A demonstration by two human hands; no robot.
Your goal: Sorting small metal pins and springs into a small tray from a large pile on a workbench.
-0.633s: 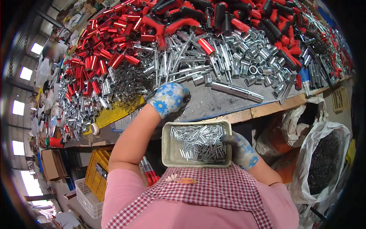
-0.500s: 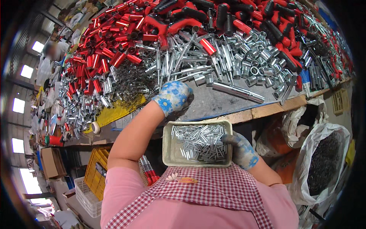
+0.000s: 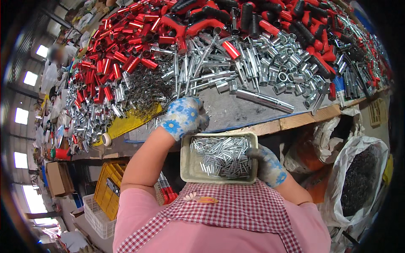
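Here, right fingers [image 3: 254, 153] pinch the tray's [image 3: 184, 162] right rim; beyond it, left fingers [image 3: 202, 119] curl, their hold unclear.

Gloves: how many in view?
2: one on the left hand, near the front edge of the bench; one on the right hand, its thumb over the right rim of the tray. Others may be hidden.

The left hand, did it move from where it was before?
Yes: the left hand has moved toward the near edge of the table and slightly left, judged against the long tube.
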